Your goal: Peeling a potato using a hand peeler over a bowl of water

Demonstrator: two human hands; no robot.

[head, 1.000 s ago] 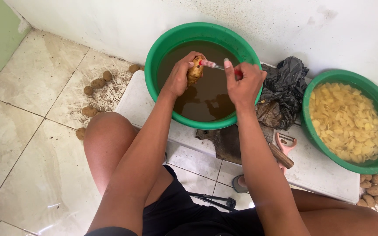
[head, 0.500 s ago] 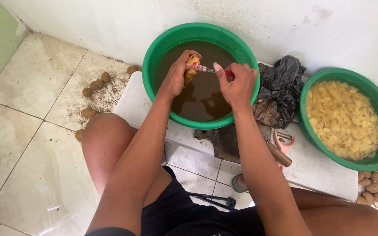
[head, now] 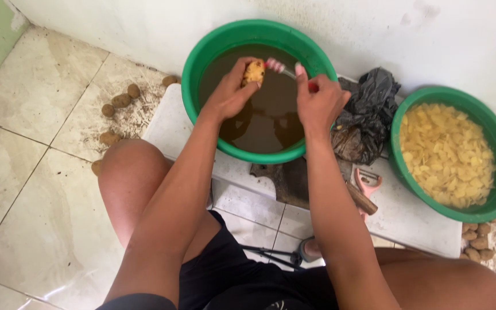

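Observation:
My left hand (head: pixel 231 92) grips a small brown potato (head: pixel 254 72) above a green basin (head: pixel 202 49) of murky brown water. My right hand (head: pixel 320 103) is closed on a red-handled peeler (head: pixel 285 70), whose striped head touches the potato's right side. Both hands hover over the water, near the basin's far side.
A second green basin (head: pixel 492 209) at the right holds cut yellow potato pieces. Between the basins lies a black plastic bag (head: pixel 368 115). A pink peeler (head: pixel 367 183) and a wooden-handled knife (head: pixel 360 199) rest on the white board (head: pixel 414 221). Loose potatoes (head: pixel 119 102) lie on the dirty tiled floor, left and right.
Both hands rose slightly toward the basin's far side with the potato and peeler. The view shifted a little, and the peeler head moved to the potato's upper right.

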